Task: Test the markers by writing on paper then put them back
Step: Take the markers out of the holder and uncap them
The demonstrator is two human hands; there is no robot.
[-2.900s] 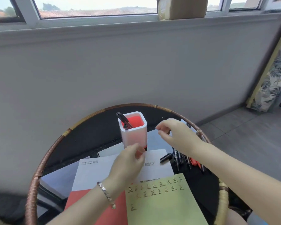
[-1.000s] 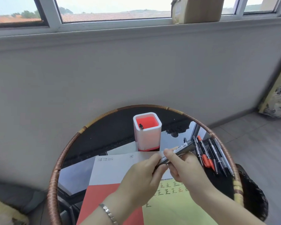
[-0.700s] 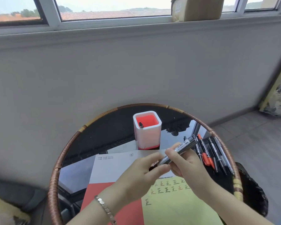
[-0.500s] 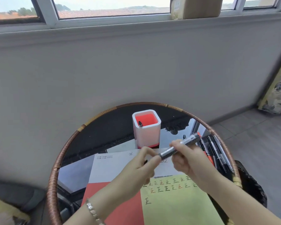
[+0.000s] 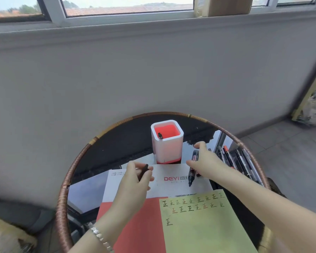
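Right hand (image 5: 208, 165): fingers and thumb curled round a black marker (image 5: 194, 158) at mid-barrel, forefinger raised toward the far side. Marker nearly upright, red-lettered label facing the camera, bare tip pointing down and toward the person. Tip over the white band of a printed sheet (image 5: 173, 187), just right of its red logo; contact with the sheet not possible to judge.

Left hand (image 5: 133, 179): closed round a black cap (image 5: 144, 170), one end poking out above the fingers. Cap well apart from the marker, left of the logo. Silver bracelet (image 5: 98, 236) on that wrist.

Yellow-green paper (image 5: 204, 227) nearer the person than the tip, lying over the sheet's red part; two rows of written characters along its top, one lone character lower left.

Pen holder (image 5: 167, 148), white with red inside, standing just beyond the sheet between the two hands, nearer the right; one dark pen end (image 5: 160, 135) showing in its left corner.

Loose markers (image 5: 233, 161) in a row on the dark glass to the right of the right hand, one with a red cap.

Round table, rattan rim (image 5: 62, 189), set against a grey wall under a window.
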